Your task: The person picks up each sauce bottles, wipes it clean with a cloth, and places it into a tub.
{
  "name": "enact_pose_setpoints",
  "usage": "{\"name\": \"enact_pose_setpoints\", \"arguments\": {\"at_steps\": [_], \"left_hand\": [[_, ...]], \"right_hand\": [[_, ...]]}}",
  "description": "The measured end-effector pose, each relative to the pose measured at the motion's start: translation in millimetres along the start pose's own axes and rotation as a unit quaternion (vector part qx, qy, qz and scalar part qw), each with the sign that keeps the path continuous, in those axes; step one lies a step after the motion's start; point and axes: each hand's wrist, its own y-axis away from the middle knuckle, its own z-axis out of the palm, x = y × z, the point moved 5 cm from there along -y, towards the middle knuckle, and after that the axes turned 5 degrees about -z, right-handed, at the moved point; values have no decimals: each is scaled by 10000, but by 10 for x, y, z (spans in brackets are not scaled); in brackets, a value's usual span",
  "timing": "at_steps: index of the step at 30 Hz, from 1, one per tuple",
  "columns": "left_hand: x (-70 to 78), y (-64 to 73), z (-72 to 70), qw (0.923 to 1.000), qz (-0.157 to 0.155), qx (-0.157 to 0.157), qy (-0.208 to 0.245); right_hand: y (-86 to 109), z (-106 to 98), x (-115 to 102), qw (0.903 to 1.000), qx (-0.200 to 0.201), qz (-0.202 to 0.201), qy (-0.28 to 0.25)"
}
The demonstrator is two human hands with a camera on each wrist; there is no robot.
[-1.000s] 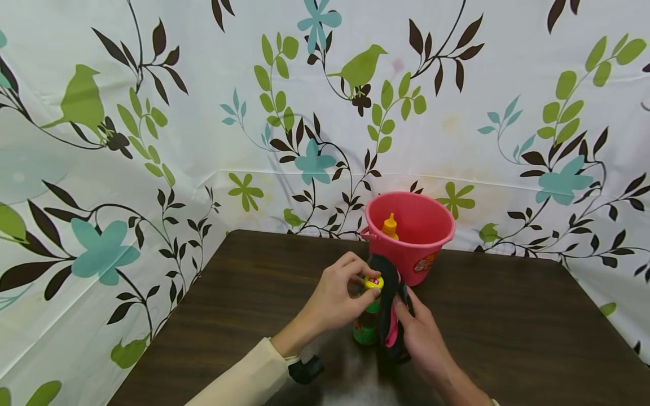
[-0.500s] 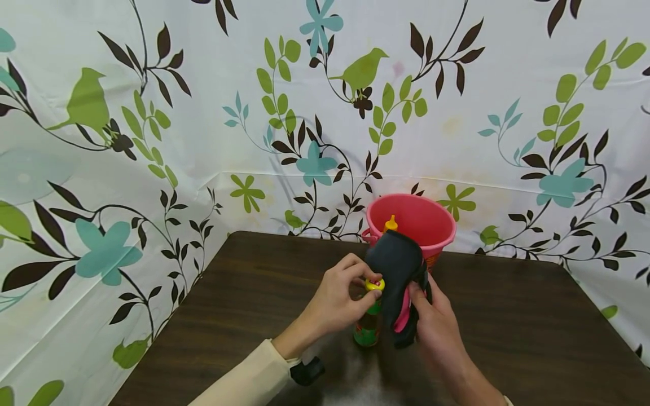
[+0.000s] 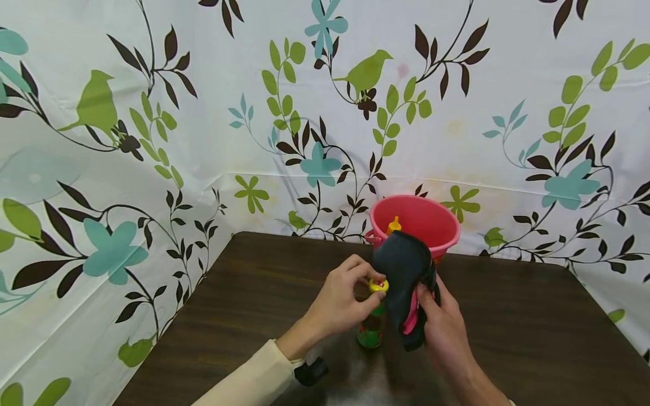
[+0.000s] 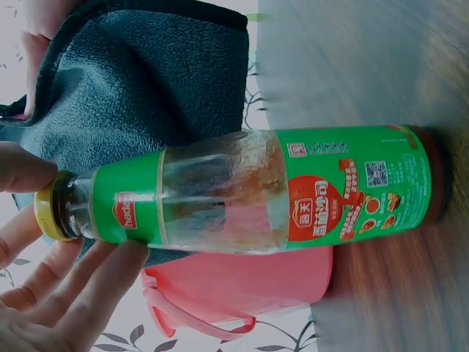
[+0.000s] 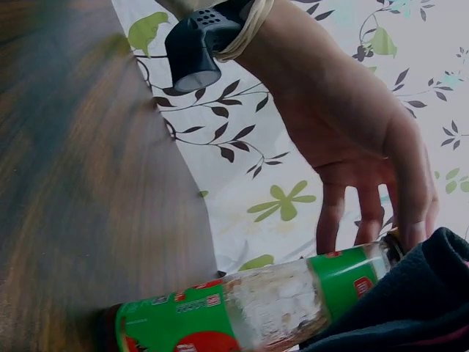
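Observation:
A glass sauce bottle (image 3: 369, 336) with green labels stands upright on the table; the left wrist view shows the bottle (image 4: 227, 194) sideways, red residue inside. My left hand (image 3: 335, 296) pinches its yellow cap (image 3: 378, 285) between thumb and fingertips. In my right hand (image 3: 447, 318) is a dark fleecy cloth (image 3: 401, 259) with a pink part showing at the thumb. The cloth hangs right beside the bottle's neck and overlaps it in the head view. In the right wrist view, the cloth (image 5: 418, 293) fills the lower right corner, with the left hand (image 5: 366, 132) above the bottle.
Behind the cloth stands a pink bucket (image 3: 431, 225), with a yellow nozzle-topped bottle (image 3: 394, 225) inside it. A black camera (image 3: 311, 371) is strapped at the left wrist. The dark wooden table (image 3: 274, 265) ends against a patterned curtain (image 3: 203, 113).
My right hand has moved slightly right, turning the cloth so its broad dark face shows and it covers part of the bucket. The left hand keeps its pinch on the cap.

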Motion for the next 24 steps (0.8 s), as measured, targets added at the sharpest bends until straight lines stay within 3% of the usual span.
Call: {"name": "enact_pose_setpoints", "arguments": {"at_steps": [12, 24], "left_hand": [[-20, -6, 15, 9978, -591, 255, -157], [-19, 30, -27, 9907, -1230, 178, 560]], "right_hand": [[25, -58, 154, 9986, 22, 273, 463], [58, 83, 287, 9931, -306, 289, 1098]]}}
